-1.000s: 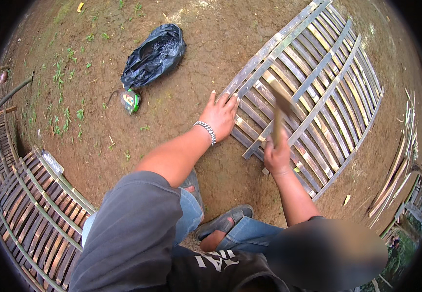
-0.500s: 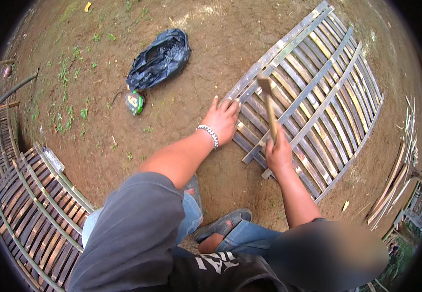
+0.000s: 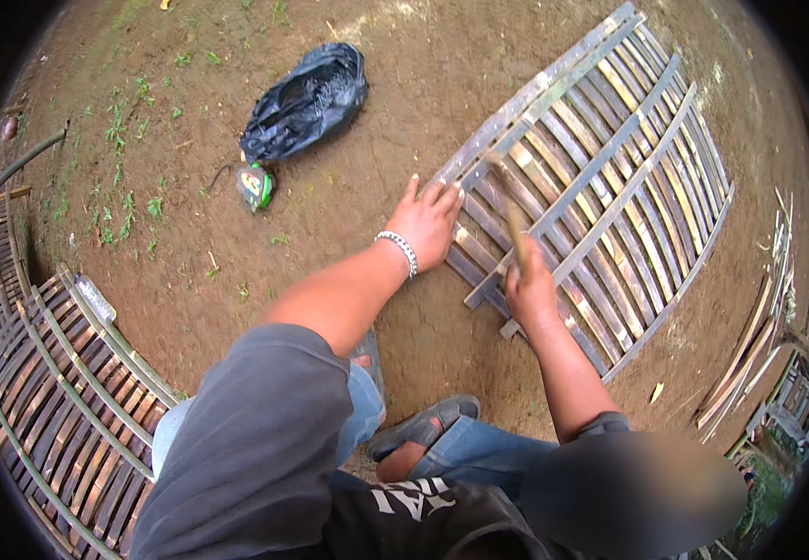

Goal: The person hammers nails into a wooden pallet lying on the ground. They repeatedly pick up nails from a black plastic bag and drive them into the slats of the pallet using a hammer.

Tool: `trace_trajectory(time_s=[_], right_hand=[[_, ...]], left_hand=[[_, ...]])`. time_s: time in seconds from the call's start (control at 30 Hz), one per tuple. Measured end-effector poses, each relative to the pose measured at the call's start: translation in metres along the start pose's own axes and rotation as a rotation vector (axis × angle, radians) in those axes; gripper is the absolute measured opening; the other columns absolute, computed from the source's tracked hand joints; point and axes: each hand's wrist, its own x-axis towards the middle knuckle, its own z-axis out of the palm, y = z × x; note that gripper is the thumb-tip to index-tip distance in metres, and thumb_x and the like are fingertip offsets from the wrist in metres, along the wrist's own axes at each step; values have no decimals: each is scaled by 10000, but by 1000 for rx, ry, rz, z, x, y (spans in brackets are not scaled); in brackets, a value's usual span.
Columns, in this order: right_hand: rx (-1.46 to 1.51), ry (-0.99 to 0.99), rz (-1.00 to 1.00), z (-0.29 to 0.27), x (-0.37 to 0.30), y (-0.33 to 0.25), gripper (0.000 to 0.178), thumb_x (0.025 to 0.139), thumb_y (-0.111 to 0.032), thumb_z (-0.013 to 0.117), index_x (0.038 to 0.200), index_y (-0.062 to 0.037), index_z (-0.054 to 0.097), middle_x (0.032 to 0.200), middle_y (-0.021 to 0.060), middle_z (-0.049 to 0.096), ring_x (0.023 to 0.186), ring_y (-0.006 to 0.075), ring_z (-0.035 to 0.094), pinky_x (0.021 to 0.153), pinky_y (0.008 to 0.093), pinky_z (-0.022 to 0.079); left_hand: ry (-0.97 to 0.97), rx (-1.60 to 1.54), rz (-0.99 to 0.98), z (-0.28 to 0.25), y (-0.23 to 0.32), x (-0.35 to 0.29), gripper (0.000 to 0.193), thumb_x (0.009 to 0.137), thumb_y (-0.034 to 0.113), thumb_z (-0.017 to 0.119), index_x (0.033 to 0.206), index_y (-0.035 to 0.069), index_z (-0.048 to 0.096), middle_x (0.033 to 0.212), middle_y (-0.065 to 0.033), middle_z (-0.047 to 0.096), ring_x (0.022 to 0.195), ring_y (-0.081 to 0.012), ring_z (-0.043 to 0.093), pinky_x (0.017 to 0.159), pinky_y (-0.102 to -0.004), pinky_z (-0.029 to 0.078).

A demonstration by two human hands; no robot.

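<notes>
Two bare hands fill the middle of my head view, both at the near end of a slatted panel [image 3: 621, 187] lying on bare brown ground [image 3: 339, 205], ahead and to the right. On the right hand [image 3: 530, 287] I see the grip wrapped closed around the shaft of a wooden-handled tool [image 3: 518, 224]. Its head is blurred, up and to the left of that hand, above the panel near its long left edge. I have the left hand [image 3: 426, 224] reaching that same edge, back upward, fingertips at the rail; I cannot tell how far its grip is open, or whether it has hold of anything. A silvery chain bracelet [image 3: 399, 250] circles the left wrist.

Beyond the left hand I make out a crumpled black plastic bag [image 3: 306, 103], with a green-and-black tape measure [image 3: 255, 187] just beside its lower end. At lower left I have a second slatted frame [image 3: 97, 411], a clear plastic bottle [image 3: 95, 297] by its edge. Long thin strips [image 3: 750, 345] lie on the far right, apart from the panel.
</notes>
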Motion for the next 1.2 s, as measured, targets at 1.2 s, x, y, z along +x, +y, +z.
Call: trace_trajectory(time_s=[1.2], right_hand=[[227,-14,554,-39,-156,-43,561,942,-150,637,1460,-41,451,1237,276,645,1173,428,635,980,444,507]], left_hand=[[272,-157,-691,-56,-238,24,237,937,345,642,1061,195,777,1148,-64,715,1068,-307,677,930,-427,530]])
